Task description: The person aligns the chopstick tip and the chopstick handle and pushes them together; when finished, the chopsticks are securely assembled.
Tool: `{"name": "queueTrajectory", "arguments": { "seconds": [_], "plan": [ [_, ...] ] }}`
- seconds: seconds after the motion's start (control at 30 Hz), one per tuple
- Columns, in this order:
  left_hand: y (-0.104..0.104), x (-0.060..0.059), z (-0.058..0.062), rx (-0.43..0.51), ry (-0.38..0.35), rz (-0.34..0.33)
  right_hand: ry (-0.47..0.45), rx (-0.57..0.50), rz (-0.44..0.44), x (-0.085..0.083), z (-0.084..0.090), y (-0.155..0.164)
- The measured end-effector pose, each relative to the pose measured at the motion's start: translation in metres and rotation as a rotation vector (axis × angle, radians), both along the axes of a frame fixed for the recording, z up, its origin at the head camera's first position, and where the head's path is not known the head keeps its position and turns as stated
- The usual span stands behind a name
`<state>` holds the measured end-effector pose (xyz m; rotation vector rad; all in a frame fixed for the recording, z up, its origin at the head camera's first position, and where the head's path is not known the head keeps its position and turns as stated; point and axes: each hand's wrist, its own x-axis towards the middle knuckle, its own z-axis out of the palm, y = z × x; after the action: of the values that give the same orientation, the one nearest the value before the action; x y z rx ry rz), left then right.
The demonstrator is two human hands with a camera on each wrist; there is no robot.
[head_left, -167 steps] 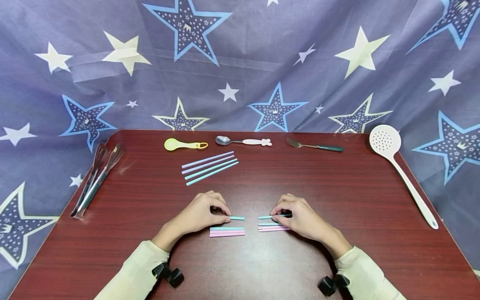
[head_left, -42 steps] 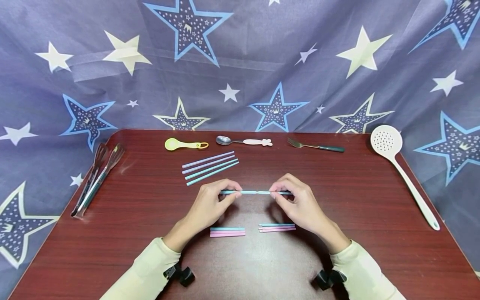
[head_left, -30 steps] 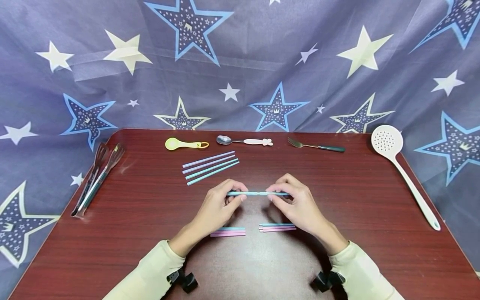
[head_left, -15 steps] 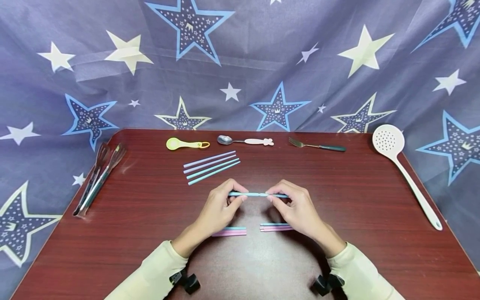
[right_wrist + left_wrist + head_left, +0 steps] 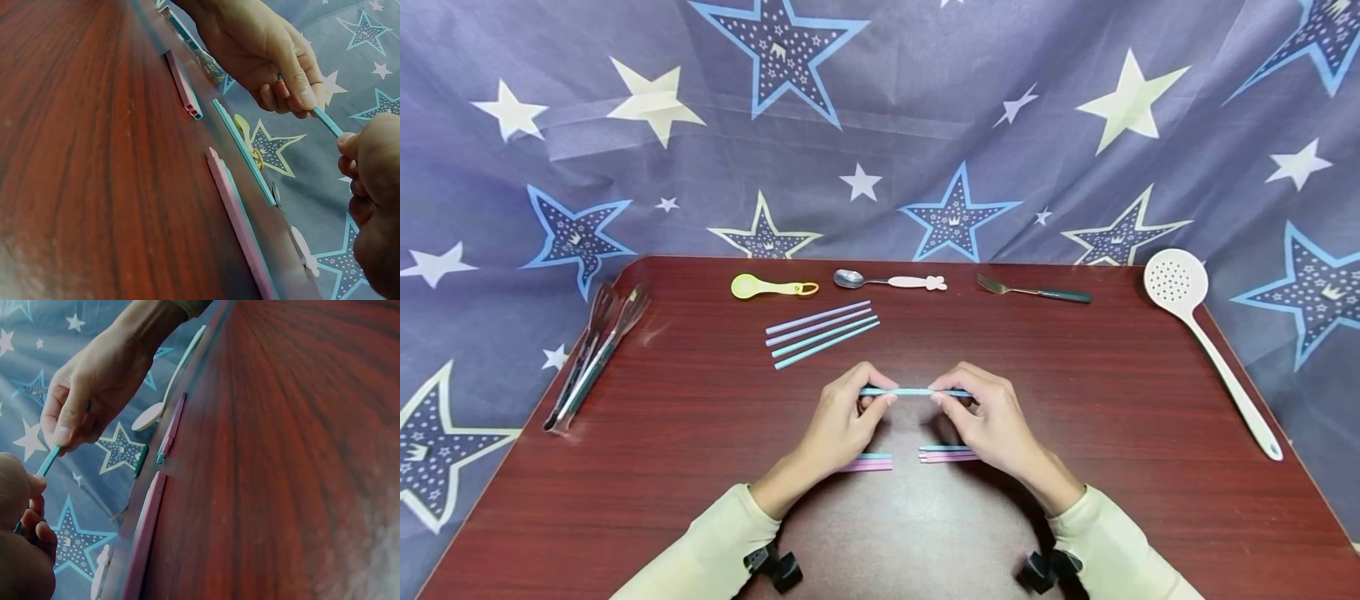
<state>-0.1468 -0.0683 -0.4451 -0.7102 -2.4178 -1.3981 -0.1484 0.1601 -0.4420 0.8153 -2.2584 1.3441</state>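
- Over the desk (image 5: 1138, 375), mid-span: blue stick (image 5: 913, 392), held level off the surface.
- Grip: left hand (image 5: 842, 412) and right hand (image 5: 996, 408) each pinch it, thumb to fingers.
- Probably light, stiff, slightly slippery; best pinched either side of centre.
- Nearer: short sticks (image 5: 871, 466).
- Farther: long sticks (image 5: 825, 335).

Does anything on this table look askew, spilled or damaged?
Nothing looks spilled or damaged. The one mildly askew thing is the set of four purple and turquoise sticks, lying slanted while the pink-handled spoon and the fork run roughly along the table's far edge.
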Motion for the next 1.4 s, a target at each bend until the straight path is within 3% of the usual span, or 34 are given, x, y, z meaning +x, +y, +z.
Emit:
{"name": "queueTrajectory", "arguments": {
  "seconds": [0.1,0.3,0.43,0.6,0.83,0.93,1.17,1.4],
  "plan": [
    [-0.002,0.001,0.000,-0.009,-0.001,0.000,0.000,0.006,0.012,0.000,0.000,-0.001],
    [-0.014,0.001,0.015,-0.081,-0.001,0.009,-0.051,-0.002,0.051,-0.004,-0.002,-0.004],
    [-0.027,0.000,0.018,-0.128,0.021,0.030,-0.075,-0.017,0.061,-0.008,-0.003,-0.004],
    [-0.045,-0.001,0.015,-0.178,0.047,0.056,-0.099,-0.006,0.048,-0.009,-0.007,0.002],
    [-0.056,0.001,0.012,-0.234,0.058,0.040,-0.073,0.010,0.052,-0.008,-0.012,0.005],
    [-0.063,-0.001,0.009,-0.248,0.059,0.039,-0.105,0.015,0.026,-0.007,-0.012,0.010],
    [-0.085,-0.012,-0.001,-0.257,0.002,0.040,-0.173,0.044,-0.061,-0.005,-0.015,0.028],
    [-0.102,-0.029,-0.014,-0.246,-0.014,0.103,-0.177,0.120,-0.041,-0.001,-0.024,0.037]
  ]
}}
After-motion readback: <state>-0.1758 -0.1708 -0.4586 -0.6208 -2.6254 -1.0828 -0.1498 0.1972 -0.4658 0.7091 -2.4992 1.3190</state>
